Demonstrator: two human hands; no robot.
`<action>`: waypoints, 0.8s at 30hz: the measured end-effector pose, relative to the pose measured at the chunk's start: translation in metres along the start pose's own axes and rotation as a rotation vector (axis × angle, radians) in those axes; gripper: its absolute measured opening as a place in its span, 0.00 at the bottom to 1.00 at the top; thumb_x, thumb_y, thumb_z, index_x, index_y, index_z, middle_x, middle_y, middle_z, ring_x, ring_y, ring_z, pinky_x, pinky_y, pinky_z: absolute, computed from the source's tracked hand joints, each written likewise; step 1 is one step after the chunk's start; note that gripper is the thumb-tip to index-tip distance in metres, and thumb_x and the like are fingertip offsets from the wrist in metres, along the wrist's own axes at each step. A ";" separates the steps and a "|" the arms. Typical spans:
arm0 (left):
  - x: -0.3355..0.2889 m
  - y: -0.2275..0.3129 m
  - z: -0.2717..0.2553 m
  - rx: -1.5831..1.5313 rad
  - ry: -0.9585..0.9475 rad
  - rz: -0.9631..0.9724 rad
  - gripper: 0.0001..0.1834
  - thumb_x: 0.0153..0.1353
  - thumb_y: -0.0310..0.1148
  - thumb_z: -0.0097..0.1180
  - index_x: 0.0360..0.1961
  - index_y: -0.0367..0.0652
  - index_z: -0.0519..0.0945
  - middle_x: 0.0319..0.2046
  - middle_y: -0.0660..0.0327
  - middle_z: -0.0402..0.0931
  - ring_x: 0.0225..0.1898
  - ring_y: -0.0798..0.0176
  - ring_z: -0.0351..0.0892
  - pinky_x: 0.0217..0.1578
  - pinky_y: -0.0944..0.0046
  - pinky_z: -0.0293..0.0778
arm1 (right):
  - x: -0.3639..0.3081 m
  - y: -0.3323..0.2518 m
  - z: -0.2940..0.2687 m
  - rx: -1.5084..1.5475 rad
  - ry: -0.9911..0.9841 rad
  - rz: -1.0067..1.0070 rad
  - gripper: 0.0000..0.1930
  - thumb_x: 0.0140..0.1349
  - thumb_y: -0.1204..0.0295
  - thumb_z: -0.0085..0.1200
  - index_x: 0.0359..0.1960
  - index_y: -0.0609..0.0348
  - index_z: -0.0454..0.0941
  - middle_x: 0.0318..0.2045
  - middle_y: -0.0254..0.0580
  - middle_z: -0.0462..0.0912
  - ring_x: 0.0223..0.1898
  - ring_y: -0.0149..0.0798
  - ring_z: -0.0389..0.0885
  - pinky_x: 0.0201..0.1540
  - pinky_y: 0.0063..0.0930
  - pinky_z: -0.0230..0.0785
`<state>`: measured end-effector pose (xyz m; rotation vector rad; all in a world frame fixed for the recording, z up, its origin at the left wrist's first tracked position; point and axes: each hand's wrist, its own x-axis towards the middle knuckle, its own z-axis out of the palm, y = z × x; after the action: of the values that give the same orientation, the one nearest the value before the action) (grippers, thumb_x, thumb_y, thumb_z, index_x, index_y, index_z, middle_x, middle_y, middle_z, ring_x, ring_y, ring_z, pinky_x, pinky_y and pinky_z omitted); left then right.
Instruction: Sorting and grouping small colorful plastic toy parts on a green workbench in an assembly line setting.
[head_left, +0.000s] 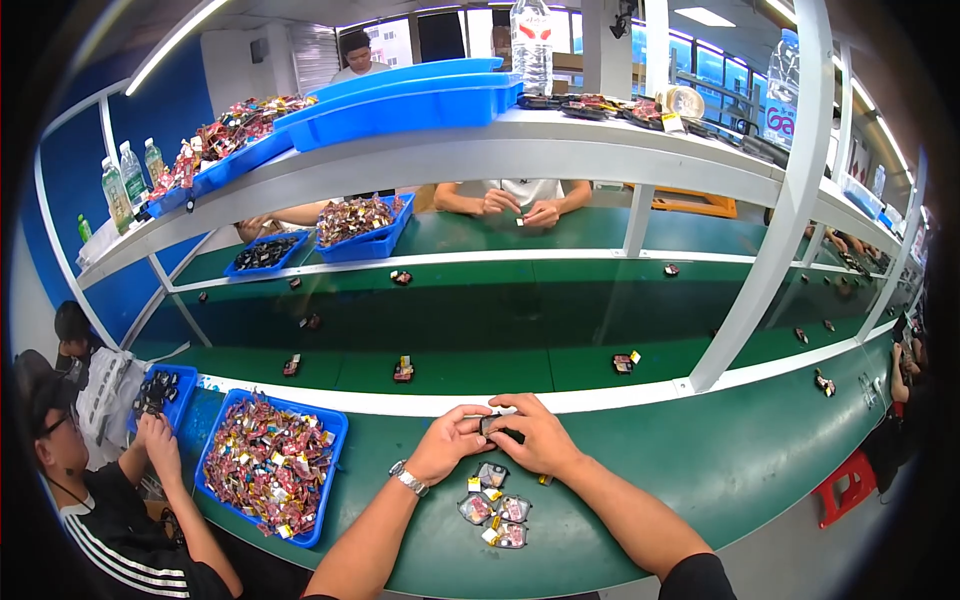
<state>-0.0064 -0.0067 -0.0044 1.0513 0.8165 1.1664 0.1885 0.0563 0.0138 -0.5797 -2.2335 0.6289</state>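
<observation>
Over the green work surface [590,520], my left hand [450,440] and my right hand [532,436] meet with fingers closed around a small dark housing [490,424]. Fingers cover much of it, so its details are hidden. Just below my hands lies a loose group of several small housings [478,509], dark-edged with reddish circuit parts and yellow-white tabs. To the left of my left forearm, a blue tray [340,440] is heaped with small red, yellow and white electronic parts [265,460].
A white frame post [765,230] rises at the right from a white rail. Beyond the rail, scattered housings [403,369] lie on a green belt. At left a co-worker [110,520] handles dark parts by another blue tray [186,400]. Overhead, a shelf [560,130] bears blue trays and bottles.
</observation>
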 end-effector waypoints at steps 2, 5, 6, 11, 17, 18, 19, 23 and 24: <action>-0.001 0.000 0.001 -0.035 0.040 -0.044 0.20 0.66 0.21 0.48 0.59 0.40 0.66 0.52 0.53 0.75 0.54 0.63 0.76 0.57 0.59 0.75 | -0.001 0.002 0.000 0.016 -0.002 0.012 0.05 0.56 0.72 0.61 0.34 0.54 0.83 0.54 0.40 0.75 0.55 0.45 0.73 0.50 0.36 0.74; 0.000 0.001 0.002 -0.009 0.050 -0.071 0.19 0.67 0.21 0.48 0.58 0.40 0.66 0.51 0.53 0.75 0.54 0.63 0.76 0.56 0.59 0.75 | -0.001 0.006 -0.002 0.103 -0.080 -0.042 0.08 0.53 0.73 0.62 0.36 0.54 0.84 0.54 0.42 0.75 0.58 0.48 0.70 0.57 0.40 0.68; 0.000 0.001 0.002 -0.007 0.048 -0.073 0.19 0.67 0.21 0.48 0.58 0.40 0.66 0.51 0.53 0.75 0.54 0.63 0.76 0.56 0.59 0.75 | -0.001 0.007 -0.001 0.102 -0.076 -0.041 0.08 0.53 0.73 0.62 0.36 0.54 0.84 0.54 0.42 0.75 0.58 0.48 0.70 0.57 0.40 0.68; 0.000 0.001 0.003 -0.025 0.069 -0.052 0.17 0.67 0.22 0.48 0.57 0.41 0.67 0.48 0.56 0.76 0.53 0.62 0.77 0.56 0.59 0.76 | -0.003 0.005 0.003 0.090 -0.007 0.034 0.07 0.54 0.72 0.62 0.36 0.54 0.84 0.53 0.41 0.76 0.57 0.46 0.71 0.57 0.38 0.68; 0.001 0.003 0.004 -0.031 0.070 -0.067 0.17 0.69 0.28 0.50 0.57 0.42 0.68 0.48 0.58 0.76 0.52 0.64 0.77 0.54 0.60 0.77 | -0.002 0.001 0.005 0.099 -0.006 0.047 0.06 0.56 0.72 0.62 0.35 0.55 0.84 0.53 0.41 0.77 0.56 0.45 0.72 0.55 0.36 0.69; 0.000 0.002 0.003 -0.031 0.071 -0.067 0.17 0.69 0.28 0.50 0.57 0.42 0.68 0.48 0.58 0.76 0.52 0.64 0.77 0.54 0.60 0.77 | -0.002 0.001 0.006 0.100 -0.006 0.046 0.06 0.56 0.72 0.62 0.35 0.55 0.84 0.53 0.41 0.77 0.56 0.45 0.72 0.55 0.36 0.69; 0.000 0.000 0.002 -0.035 0.068 -0.057 0.16 0.69 0.29 0.51 0.57 0.42 0.69 0.49 0.58 0.75 0.52 0.64 0.77 0.54 0.60 0.77 | -0.002 0.002 0.006 0.100 -0.001 0.038 0.06 0.56 0.72 0.62 0.35 0.55 0.84 0.53 0.41 0.77 0.56 0.45 0.72 0.55 0.36 0.69; 0.000 0.000 0.001 -0.070 0.051 -0.045 0.16 0.69 0.30 0.51 0.57 0.43 0.69 0.50 0.58 0.75 0.53 0.63 0.76 0.54 0.60 0.76 | -0.003 0.002 0.009 0.091 0.058 0.054 0.07 0.55 0.72 0.63 0.36 0.54 0.85 0.51 0.39 0.78 0.55 0.44 0.73 0.55 0.36 0.70; -0.001 0.000 0.001 -0.069 0.054 -0.044 0.16 0.69 0.30 0.51 0.57 0.43 0.69 0.50 0.58 0.75 0.53 0.63 0.76 0.54 0.60 0.76 | -0.004 0.002 0.010 0.093 0.057 0.052 0.07 0.55 0.72 0.63 0.36 0.54 0.85 0.51 0.39 0.78 0.55 0.44 0.73 0.55 0.36 0.70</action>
<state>-0.0056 -0.0075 -0.0038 0.9447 0.8318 1.1817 0.1837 0.0531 0.0046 -0.6024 -2.1303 0.7297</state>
